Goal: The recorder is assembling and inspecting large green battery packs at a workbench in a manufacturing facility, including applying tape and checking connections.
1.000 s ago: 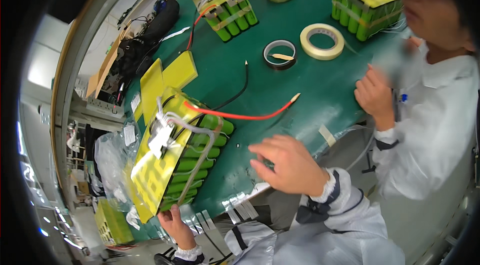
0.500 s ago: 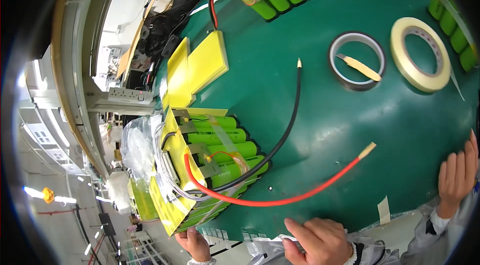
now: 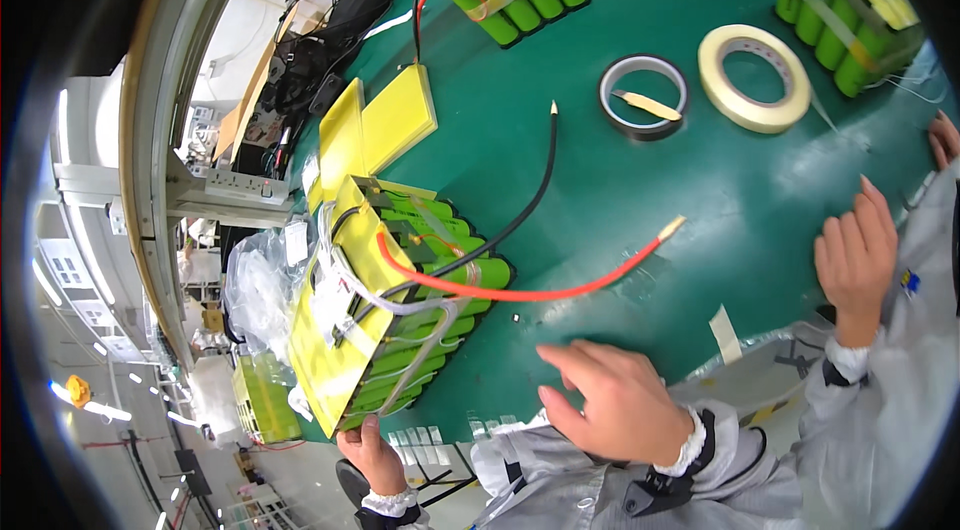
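Right hand [image 3: 622,403] shows higher, half-curled; left hand [image 3: 374,458] touches battery pack [image 3: 395,358]

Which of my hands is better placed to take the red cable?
Probably your right hand: it looks empty and is nearer the red cable, while your left hand touches the battery pack.

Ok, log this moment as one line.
left hand: touching near corner of battery pack; right hand: nothing visibly held; red lead, black lead: from pack over green table; cream tape roll: on table
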A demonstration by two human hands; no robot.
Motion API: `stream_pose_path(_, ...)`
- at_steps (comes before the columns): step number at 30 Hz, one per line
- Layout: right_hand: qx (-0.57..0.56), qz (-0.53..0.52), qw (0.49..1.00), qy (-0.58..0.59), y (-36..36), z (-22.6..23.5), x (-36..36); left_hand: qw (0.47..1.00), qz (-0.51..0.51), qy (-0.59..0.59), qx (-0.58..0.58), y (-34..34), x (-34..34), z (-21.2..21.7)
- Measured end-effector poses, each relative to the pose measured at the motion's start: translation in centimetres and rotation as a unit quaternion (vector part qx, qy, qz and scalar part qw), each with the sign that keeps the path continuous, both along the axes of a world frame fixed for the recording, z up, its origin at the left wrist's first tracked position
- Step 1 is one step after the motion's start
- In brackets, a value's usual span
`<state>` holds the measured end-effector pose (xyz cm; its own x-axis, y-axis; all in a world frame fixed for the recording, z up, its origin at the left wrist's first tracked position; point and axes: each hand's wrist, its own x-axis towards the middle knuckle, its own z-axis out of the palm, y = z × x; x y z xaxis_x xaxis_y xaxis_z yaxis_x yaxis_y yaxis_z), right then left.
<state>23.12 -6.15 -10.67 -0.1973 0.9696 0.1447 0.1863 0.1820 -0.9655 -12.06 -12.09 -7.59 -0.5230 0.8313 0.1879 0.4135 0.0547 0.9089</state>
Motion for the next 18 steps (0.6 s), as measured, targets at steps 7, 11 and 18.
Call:
stream_pose_path(7,-0.05,0.039,0.996,-0.059,4.1,3.7,-2.6,1.0,-0.01,0.024,-0.013,0.8,0.2,0.6)
stream_pose_path(11,-0.028,0.003,1.0,0.001,6.5,2.3,-4.8,0.999,-0.031,-0.002,-0.011,1.1,0.2,0.7)
stream_pose_path(18,-0.075,0.02,0.992,0.097,8.0,2.5,-5.6,0.998,-0.052,-0.047,-0.001,1.2,-0.7,0.0)
